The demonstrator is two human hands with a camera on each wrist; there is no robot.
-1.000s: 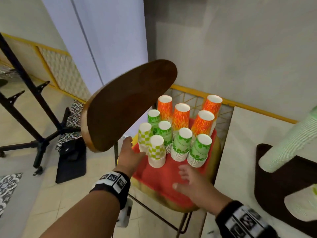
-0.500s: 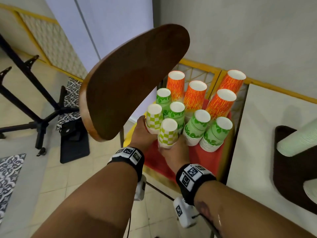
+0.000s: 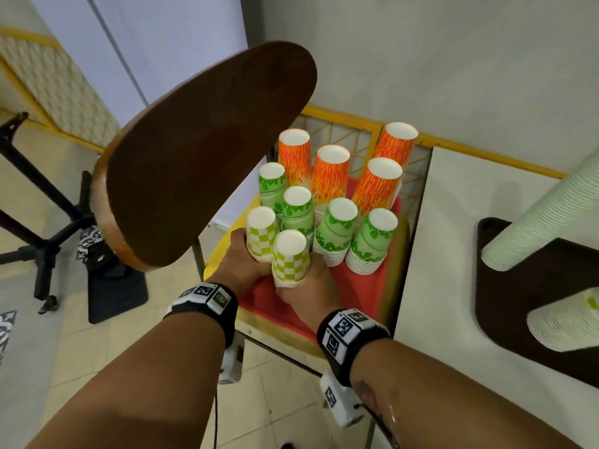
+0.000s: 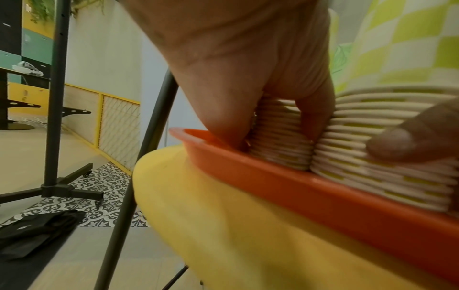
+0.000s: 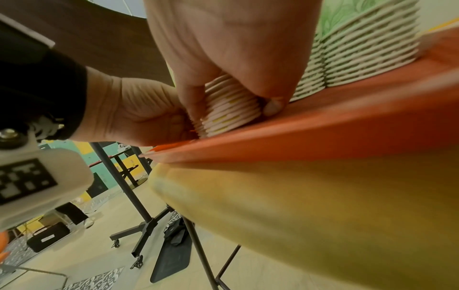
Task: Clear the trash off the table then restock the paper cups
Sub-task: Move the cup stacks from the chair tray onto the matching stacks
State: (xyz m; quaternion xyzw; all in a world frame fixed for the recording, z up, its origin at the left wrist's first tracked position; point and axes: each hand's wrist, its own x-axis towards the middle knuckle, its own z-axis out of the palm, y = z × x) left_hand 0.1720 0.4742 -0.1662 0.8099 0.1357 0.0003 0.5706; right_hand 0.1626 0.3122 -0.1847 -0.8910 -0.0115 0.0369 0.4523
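Several upside-down stacks of paper cups stand on a red tray [image 3: 275, 306] on a yellow chair seat [image 3: 214, 260]: orange stacks [image 3: 329, 171] at the back, green leaf stacks [image 3: 335, 228] in the middle, two yellow-checkered stacks nearest me. My left hand [image 3: 243, 254] grips the base of the rear checkered stack [image 3: 262, 234], fingers curled round its rims [image 4: 280, 133]. My right hand [image 3: 308, 283] grips the base of the front checkered stack [image 3: 290, 257], thumb and fingers pinching the rims [image 5: 231, 109]. Both stacks rest on the tray.
The brown chair back [image 3: 207, 157] looms over the tray's left side. A white table [image 3: 437, 238] adjoins on the right, with long cup stacks [image 3: 531, 209] on a dark brown tray [image 3: 505, 319]. A black stand [image 3: 48, 241] and black bag [image 3: 113, 286] sit on the floor at left.
A second ago both hands were open and reaching toward the tray. They have since closed round the bases of the two checkered stacks, and my head has moved closer.
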